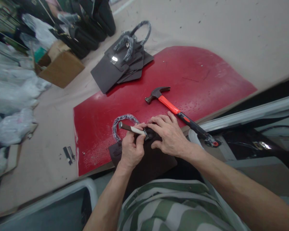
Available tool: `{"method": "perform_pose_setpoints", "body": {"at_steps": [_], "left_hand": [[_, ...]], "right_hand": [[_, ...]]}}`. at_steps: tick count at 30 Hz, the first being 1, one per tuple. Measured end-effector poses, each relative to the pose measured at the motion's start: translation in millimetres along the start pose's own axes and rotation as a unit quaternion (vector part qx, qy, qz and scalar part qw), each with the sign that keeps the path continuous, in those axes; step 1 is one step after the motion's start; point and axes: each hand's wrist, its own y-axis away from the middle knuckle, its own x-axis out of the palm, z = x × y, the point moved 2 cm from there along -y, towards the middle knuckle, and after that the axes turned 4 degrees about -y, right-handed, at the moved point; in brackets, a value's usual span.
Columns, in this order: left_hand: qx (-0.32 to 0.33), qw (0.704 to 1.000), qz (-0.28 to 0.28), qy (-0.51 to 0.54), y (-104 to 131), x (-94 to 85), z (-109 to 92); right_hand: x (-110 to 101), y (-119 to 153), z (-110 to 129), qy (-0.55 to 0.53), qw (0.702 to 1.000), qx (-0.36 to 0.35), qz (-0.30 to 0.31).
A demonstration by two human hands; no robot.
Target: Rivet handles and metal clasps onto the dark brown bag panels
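Note:
My left hand (132, 149) is closed, with thumb and fingers pinching a slim tool (127, 127) that has a brown and white body and a metal end. The tool's white part reaches a small metal fitting on a dark leather bag panel (156, 162). Over the panel's upper edge, my right hand (168, 136) grips the dark leather, thumb apart from the curved fingers. A plastic-wrapped handle (115, 126) arches from the panel beyond my left hand. Just past my right fingers lies a claw hammer (168, 104) with a red and black handle.
A red mat (183, 70) covers part of the table. Stacked dark bag panels (113, 72) with wrapped handles lie on its far side. Small dark tools (67, 155), a cardboard box (61, 69), plastic bags (14, 125) and black handbags (84, 35) are leftward. A grey bin (90, 189) stands below.

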Motion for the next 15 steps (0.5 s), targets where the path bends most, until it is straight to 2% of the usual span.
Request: {"method": "perform_pose_setpoints", "body": {"at_steps": [3, 6, 15], "left_hand": [[-0.009, 1.000, 0.011, 0.026, 0, 0.1, 5], [0.016, 1.000, 0.007, 0.023, 1, 0.9, 6], [0.091, 0.991, -0.034, -0.093, 4, 3.8, -4]], "right_hand": [[-3, 1, -2, -0.009, 0.999, -0.019, 0.025], [-6, 0, -3, -0.011, 0.998, -0.024, 0.049], [-4, 0, -3, -0.016, 0.999, -0.018, 0.032]]}}
